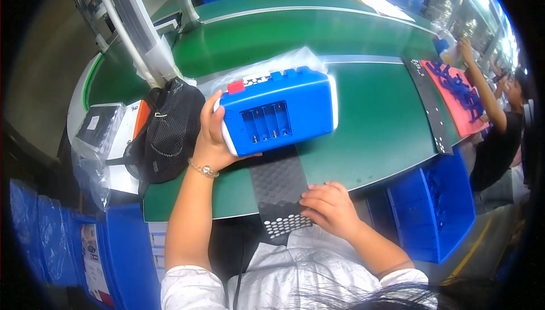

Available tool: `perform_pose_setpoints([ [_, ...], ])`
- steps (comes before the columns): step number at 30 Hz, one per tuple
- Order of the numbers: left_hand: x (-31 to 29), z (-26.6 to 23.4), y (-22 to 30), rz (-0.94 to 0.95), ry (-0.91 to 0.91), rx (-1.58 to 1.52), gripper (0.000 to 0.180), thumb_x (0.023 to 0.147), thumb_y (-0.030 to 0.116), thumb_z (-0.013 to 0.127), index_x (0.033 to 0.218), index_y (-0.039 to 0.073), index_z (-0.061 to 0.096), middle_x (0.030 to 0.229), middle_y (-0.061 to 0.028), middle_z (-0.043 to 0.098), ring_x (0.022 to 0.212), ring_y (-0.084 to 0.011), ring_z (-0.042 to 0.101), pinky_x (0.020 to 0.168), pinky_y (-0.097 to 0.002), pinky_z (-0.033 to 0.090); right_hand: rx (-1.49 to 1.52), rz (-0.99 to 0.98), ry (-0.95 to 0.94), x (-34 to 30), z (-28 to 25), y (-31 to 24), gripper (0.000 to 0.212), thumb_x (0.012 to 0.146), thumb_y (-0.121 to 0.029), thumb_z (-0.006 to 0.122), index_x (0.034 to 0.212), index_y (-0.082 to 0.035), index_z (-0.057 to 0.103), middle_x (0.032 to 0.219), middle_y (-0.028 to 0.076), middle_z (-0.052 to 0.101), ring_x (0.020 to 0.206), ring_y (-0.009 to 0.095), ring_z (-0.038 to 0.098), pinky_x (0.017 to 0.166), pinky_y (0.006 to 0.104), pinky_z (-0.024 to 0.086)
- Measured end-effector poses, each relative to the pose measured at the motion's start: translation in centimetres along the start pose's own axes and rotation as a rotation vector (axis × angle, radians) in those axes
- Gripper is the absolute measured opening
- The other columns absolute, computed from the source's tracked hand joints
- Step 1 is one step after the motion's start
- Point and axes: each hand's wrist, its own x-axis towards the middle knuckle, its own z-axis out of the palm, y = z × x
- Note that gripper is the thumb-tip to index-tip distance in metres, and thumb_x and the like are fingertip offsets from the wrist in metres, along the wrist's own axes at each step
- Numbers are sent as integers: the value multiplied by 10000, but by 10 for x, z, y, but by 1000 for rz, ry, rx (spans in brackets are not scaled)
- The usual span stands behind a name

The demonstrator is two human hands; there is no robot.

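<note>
My left hand (213,134) is closed round the left end of a blue plastic battery-powered device (309,111) with white end panels. The device is tilted above the green table, its open battery compartment (265,123) facing me with no batteries in the slots. A red button (235,87) and several blue keys stand along its top edge. Below it a black sheet of round adhesive pads (278,182) hangs over the table's near edge, with white dots on its lower part. My right hand (329,208) has its fingers bent at the sheet's right edge; any small piece in them is hidden.
A black mesh bag (170,134) and a plastic-wrapped box (102,125) lie at left. Clear plastic (301,57) lies behind the device. At right are a dark perforated strip (428,106), a pink tray (454,103) of blue parts, a blue bin (420,213) and another person (499,134).
</note>
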Motion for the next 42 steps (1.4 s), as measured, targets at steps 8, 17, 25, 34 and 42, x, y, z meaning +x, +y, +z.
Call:
perform_pose_setpoints([
  [8,-1,-1,-1,-14,-7,20,1332,367,383,884,1349,312,-14,1351,-207,221,1191,-408,376,901,-441,463,-51,19,121,0,12,1,180,719,-185,688,890,-152,638,997,-26,626,994,137,558,879,357,381],
  [17,-1,-1,-2,-7,-8,0,1334,364,383,885,1346,316,-15,1351,-203,225,1186,-405,385,895,-441,468,-92,-4,132,3,13,1,166,719,-186,691,875,-156,643,995,-41,624,981,129,559,935,404,354],
  [25,0,-2,-1,-3,-11,20,1337,363,384,885,1346,319,-18,1351,-201,227,1183,-409,386,887,-441,472,30,-36,50,1,3,2,105,727,-122,670,807,-135,604,1082,-2,599,1096,202,522,965,460,318],
  [34,-1,-1,-1,0,-7,47,1319,377,394,882,1346,317,-10,1356,-195,225,1196,-409,367,912,-451,448,229,181,23,9,-6,1,286,715,-74,670,982,-73,569,1017,81,607,947,290,553,886,377,396],
  [42,-3,-1,-4,1,10,15,1287,382,394,881,1342,315,27,1348,-187,238,1195,-397,370,912,-448,451,280,249,46,3,2,-2,385,713,-15,650,1069,-73,515,936,42,634,893,241,572,819,366,394],
])
